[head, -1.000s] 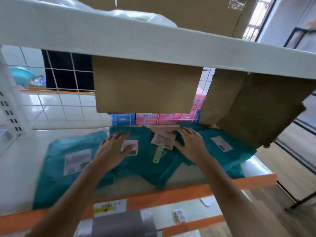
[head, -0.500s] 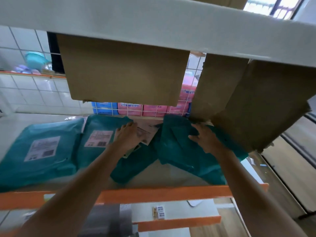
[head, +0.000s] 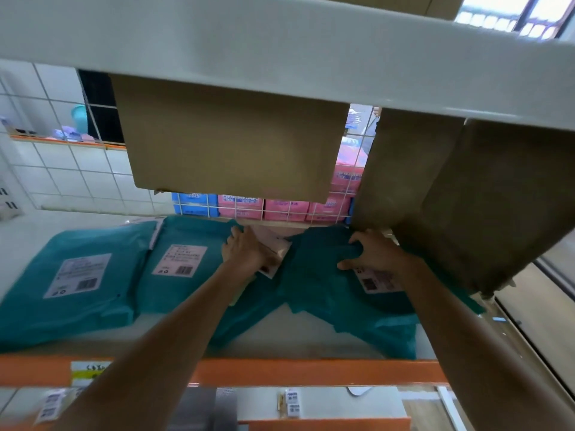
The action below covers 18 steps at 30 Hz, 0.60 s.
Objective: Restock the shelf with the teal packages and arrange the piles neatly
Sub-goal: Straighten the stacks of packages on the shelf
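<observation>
The right hand [head: 378, 255] is clamped, fingers curled, on a fold of the rumpled teal package [head: 323, 284]. The left hand [head: 245, 253] is pressed flat on the middle pile [head: 193, 234]; a third package [head: 93, 241] is seen further left on the shelf [head: 295, 335].

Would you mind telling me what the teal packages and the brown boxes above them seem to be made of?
The flat teal packages look like thin plastic mailer film: soft sheen, wrinkles, stuck-on paper labels. The brown boxes look like matte cardboard, frayed at a lower corner.
</observation>
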### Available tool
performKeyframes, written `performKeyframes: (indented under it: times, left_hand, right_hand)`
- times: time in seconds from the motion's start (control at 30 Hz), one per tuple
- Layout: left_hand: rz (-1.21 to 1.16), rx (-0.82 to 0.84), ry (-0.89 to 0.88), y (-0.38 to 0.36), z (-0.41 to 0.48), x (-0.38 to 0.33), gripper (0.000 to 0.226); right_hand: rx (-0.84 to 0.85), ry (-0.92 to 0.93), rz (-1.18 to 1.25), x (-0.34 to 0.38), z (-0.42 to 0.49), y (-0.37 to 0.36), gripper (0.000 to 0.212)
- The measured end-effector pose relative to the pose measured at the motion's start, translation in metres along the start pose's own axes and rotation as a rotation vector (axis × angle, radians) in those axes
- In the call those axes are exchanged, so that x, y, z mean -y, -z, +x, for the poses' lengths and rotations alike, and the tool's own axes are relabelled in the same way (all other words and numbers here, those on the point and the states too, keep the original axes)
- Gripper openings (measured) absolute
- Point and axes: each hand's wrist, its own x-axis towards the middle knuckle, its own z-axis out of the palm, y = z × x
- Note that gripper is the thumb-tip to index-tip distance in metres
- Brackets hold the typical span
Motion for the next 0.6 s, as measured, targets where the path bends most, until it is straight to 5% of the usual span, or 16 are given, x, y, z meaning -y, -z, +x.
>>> performKeyframes:
  times: [0.17, 0.3, 0.6]
  left_hand:
    - [-0.171, -0.067, -0.023, 0.004, -0.001, -0.004, 0.056]
    - [-0.172, -0.097, -0.043, 0.009, 0.002, 0.001, 0.019]
    - [-0.234, -0.158, -0.141, 0.056, -0.019, 0.014, 0.028]
  right_hand:
    - [-0.006, 0.016, 0.066, 0.0, -0.003, -0.002, 0.059]
    - [0.014, -0.003, 0.146, -0.001, -0.008, 0.0, 0.05]
    - [0.014, 0.147, 0.21, 0.001, -0.022, 0.012, 0.02]
